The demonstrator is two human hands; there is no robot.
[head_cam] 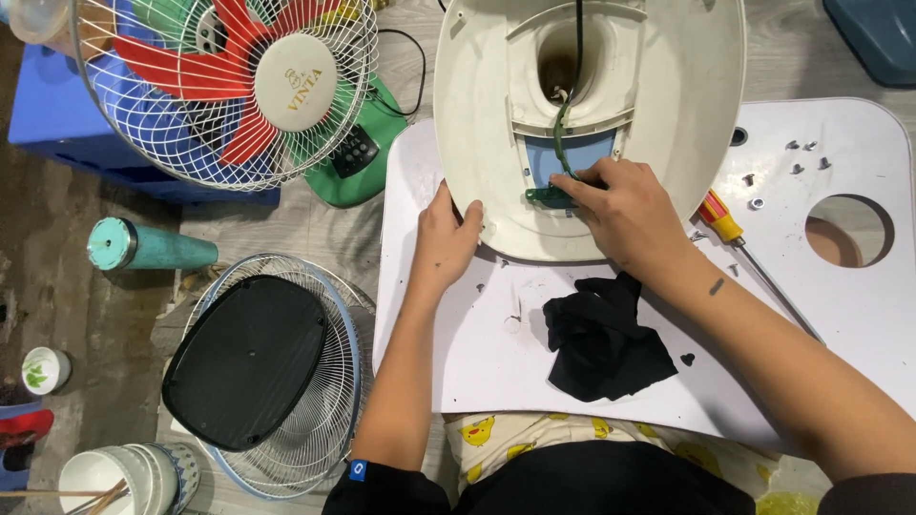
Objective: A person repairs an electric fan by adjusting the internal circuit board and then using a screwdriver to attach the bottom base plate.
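The cream-coloured fan base (658,114) lay upside down on the white counter (477,353), its hollow underside facing up, and both hands were on it. The left hand (447,234) curled over the near-left rim, fingers pressed together against the plastic, steadying it. The right hand (625,205) reached into the recess and pinched the small green circuit board (546,196) that sat on a blue panel (558,157), with a green wire and a black cable running up from it into the neck hole. The likeliest trouble, judging from this, was strain on those thin wires: a tug on the board could pull a lead loose or crack a solder joint. The base overhung the counter's far edge, so a slackened left grip might let it tip away. Several loose screws (797,162) lay scattered on the counter's right side near a round cut-out, where a sweep of the forearm could roll them through or off; a screwdriver (739,243) with an orange-and-yellow handle lay just beside the right wrist, and a black rag (601,339) sat below the hands. As for labels, the only one was a round cream hub badge with gold lettering at the centre of the red-bladed fan (229,76) on the floor to the left.
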